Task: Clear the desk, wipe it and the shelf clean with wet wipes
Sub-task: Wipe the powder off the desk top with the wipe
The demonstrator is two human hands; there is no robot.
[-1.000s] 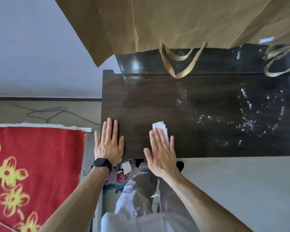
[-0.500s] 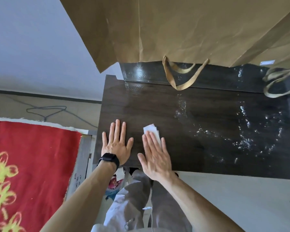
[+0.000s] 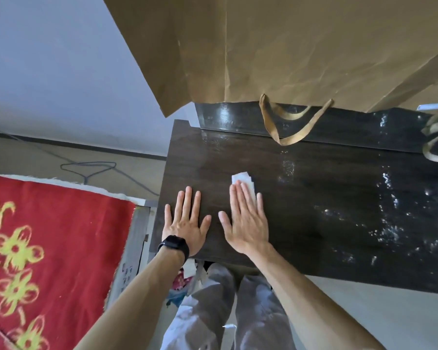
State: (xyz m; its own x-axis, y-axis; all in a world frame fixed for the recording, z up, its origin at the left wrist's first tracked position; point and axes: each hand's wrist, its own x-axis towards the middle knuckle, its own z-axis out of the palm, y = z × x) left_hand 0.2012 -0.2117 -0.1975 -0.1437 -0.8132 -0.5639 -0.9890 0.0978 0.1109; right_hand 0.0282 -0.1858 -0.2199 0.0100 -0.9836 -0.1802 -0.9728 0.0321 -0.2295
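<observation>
The dark wooden desk (image 3: 326,198) fills the middle of the view, with wet streaks shining on its right half. My right hand (image 3: 245,218) lies flat with straight fingers and presses a folded white wet wipe (image 3: 242,179) onto the desk; the wipe's far end shows past the fingertips. My left hand (image 3: 185,223), with a black watch on the wrist, rests flat on the desk's near left corner. A raised dark shelf (image 3: 339,125) runs along the desk's back edge.
Large brown paper bags (image 3: 288,51) with ribbon handles (image 3: 288,127) hang over the shelf. A red cloth with yellow flowers (image 3: 48,248) lies at the left. A cable (image 3: 91,170) runs along the floor by the wall. Small items lie under the desk near my legs.
My right hand has pushed the wipe forward and slightly to the right across the desk. My left hand has stayed flat at the near left corner.
</observation>
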